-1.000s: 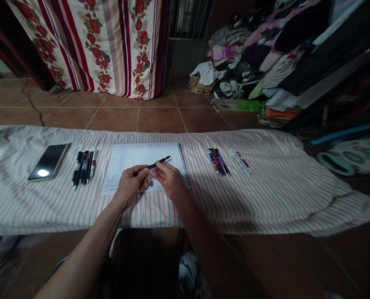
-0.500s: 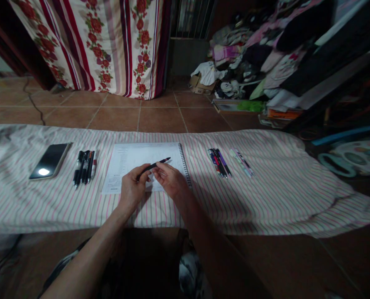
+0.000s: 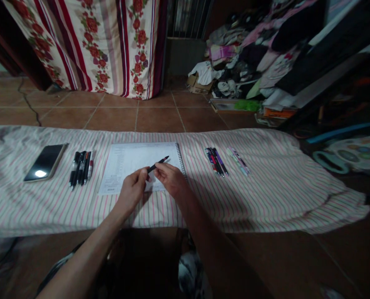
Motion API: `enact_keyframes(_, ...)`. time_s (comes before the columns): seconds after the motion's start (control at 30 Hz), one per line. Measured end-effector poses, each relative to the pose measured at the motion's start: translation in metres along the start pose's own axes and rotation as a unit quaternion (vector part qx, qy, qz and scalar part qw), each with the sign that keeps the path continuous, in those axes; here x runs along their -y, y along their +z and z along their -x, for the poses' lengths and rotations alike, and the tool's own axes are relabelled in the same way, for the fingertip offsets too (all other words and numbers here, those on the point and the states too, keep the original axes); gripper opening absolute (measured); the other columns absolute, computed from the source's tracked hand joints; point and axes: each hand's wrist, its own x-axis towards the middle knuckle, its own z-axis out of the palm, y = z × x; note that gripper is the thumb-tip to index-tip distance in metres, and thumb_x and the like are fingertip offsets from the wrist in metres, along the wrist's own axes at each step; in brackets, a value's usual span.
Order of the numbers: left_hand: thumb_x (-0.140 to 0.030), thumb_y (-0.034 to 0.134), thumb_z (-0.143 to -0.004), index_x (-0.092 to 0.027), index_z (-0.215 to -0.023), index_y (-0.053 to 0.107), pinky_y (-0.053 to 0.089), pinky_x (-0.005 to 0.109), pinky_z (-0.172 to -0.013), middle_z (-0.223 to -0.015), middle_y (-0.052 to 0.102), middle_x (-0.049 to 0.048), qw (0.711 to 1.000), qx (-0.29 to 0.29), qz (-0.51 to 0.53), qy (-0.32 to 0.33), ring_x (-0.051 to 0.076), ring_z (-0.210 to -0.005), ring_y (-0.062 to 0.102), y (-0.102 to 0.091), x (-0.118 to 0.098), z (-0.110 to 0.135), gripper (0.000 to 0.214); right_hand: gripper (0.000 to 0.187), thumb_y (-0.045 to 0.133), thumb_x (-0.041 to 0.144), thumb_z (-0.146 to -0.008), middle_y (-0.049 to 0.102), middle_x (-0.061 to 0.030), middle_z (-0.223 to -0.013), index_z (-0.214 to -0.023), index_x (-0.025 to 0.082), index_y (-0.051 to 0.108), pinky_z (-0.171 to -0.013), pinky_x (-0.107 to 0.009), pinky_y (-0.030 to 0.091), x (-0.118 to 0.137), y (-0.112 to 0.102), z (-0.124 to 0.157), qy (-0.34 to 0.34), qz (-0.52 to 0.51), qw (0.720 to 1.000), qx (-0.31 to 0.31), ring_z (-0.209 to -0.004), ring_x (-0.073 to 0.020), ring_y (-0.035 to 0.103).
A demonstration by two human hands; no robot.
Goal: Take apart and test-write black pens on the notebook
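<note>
A black pen is held slantwise between both hands above a spiral-bound notebook, its tip up and to the right. My left hand is closed on the pen's lower left end, hiding part of it. The fingers of my right hand pinch the barrel nearer the tip. Printed text shows along the notebook's left side, and its wire spiral runs down the right edge. Both wrists come in over the front edge of the cloth.
Left of the notebook lie several pens and markers and a phone. To the right are a bunch of dark pens and some pale pens. A striped cloth lies underneath. Behind are a floral curtain and piled clothes.
The view has shifted slightly, so the things on the cloth sit a little further left. My left hand has slid along the pen, covering more of its lower end.
</note>
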Motion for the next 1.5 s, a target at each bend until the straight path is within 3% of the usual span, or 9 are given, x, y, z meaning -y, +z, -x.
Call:
enact_keyframes(0.2,-0.045,0.059,-0.07,-0.014,-0.05,0.054,0.02,0.019,-0.037,-0.037,0.039,-0.004,0.986,0.03,0.086,-0.139,0.005,-0.034,0.029,-0.003,-0.004,0.0,0.038,0.012,0.066,0.027,-0.062,0.055,0.0034,-0.062,-0.056,0.019,0.06,-0.064,-0.021,0.046,0.005,0.014,0.002,0.069,-0.077,0.995,0.009,-0.062,-0.0085,0.054)
enact_keyframes(0.37,-0.03,0.066,-0.065,-0.013,-0.064,0.062,0.034,0.02,-0.046,-0.05,0.052,-0.0023,0.989,0.007,0.114,-0.097,0.008,-0.043,0.043,-0.004,0.002,-0.001,0.017,0.014,0.069,0.03,-0.061,0.055,0.0032,-0.061,-0.06,0.018,0.061,-0.06,-0.02,0.043,0.006,0.019,0.003,0.101,-0.055,0.993,0.003,-0.057,-0.007,0.051)
enact_keyframes(0.53,-0.023,0.065,-0.066,-0.018,-0.077,0.069,0.04,0.024,-0.055,-0.061,0.062,0.0009,0.998,-0.054,-0.035,0.019,0.015,-0.054,0.054,-0.005,0.005,0.001,0.013,0.017,0.065,0.035,-0.065,0.059,0.0005,-0.068,-0.068,0.019,0.063,-0.046,-0.018,0.031,0.005,0.022,0.004,0.089,0.005,0.996,-0.007,-0.067,-0.0112,0.056)
enact_keyframes(0.67,-0.024,0.066,-0.067,-0.019,-0.076,0.068,0.041,0.024,-0.053,-0.063,0.065,0.0028,0.992,-0.072,-0.09,0.042,0.016,-0.055,0.057,-0.003,0.0,0.003,0.01,0.019,0.064,0.037,-0.065,0.055,0.0023,-0.061,-0.064,0.018,0.061,-0.044,-0.019,0.026,0.004,0.024,0.005,0.059,0.018,0.998,-0.016,-0.058,-0.0094,0.051)
enact_keyframes(0.8,-0.031,0.067,-0.068,-0.017,-0.083,0.061,0.045,0.025,-0.049,-0.063,0.061,0.0,0.998,-0.054,0.004,-0.018,0.014,-0.05,0.058,0.002,0.007,0.003,0.022,0.02,0.061,0.037,-0.067,0.054,0.0041,-0.058,-0.064,0.018,0.06,-0.05,-0.02,0.033,0.0,0.024,0.004,0.05,0.004,0.999,-0.007,-0.053,-0.0078,0.048)
enact_keyframes(0.97,-0.029,0.075,-0.059,-0.015,-0.085,0.058,0.047,0.025,-0.064,-0.073,0.062,0.0011,0.987,-0.079,0.134,-0.028,0.013,-0.065,0.061,0.004,0.012,-0.001,0.034,0.017,0.064,0.036,-0.066,0.06,0.0027,-0.063,-0.069,0.019,0.065,-0.059,-0.021,0.04,-0.002,0.023,0.002,0.049,-0.044,0.997,0.04,-0.058,-0.0093,0.053)
enact_keyframes(1.17,-0.044,0.065,-0.068,-0.012,-0.082,0.064,0.043,0.022,-0.057,-0.083,0.065,0.0062,0.976,-0.052,0.186,-0.098,0.012,-0.065,0.058,-0.009,-0.001,-0.005,0.035,0.015,0.065,0.033,-0.065,0.062,0.0017,-0.065,-0.07,0.019,0.067,-0.061,-0.021,0.041,0.004,0.017,-0.002,0.063,-0.068,0.994,0.059,-0.062,-0.0098,0.054)
enact_keyframes(1.3,-0.036,0.067,-0.067,-0.01,-0.077,0.065,0.035,0.019,-0.045,-0.071,0.062,0.0048,0.957,0.023,0.243,-0.155,0.008,-0.055,0.053,-0.017,0.0,-0.01,0.028,0.018,0.065,0.03,-0.065,0.062,0.0017,-0.063,-0.076,0.016,0.066,-0.059,-0.022,0.041,0.008,0.017,0.003,0.088,-0.056,0.986,0.129,-0.058,-0.0093,0.054)
enact_keyframes(1.5,-0.031,0.069,-0.069,-0.01,-0.065,0.062,0.031,0.015,-0.041,-0.058,0.056,0.0012,0.932,0.103,0.307,-0.165,0.005,-0.05,0.048,-0.017,0.002,-0.009,0.022,0.032,0.069,0.024,-0.063,0.063,0.0014,-0.061,-0.09,0.014,0.058,-0.048,-0.018,0.035,0.01,0.023,0.007,0.114,-0.066,0.984,0.121,-0.055,-0.0088,0.056)
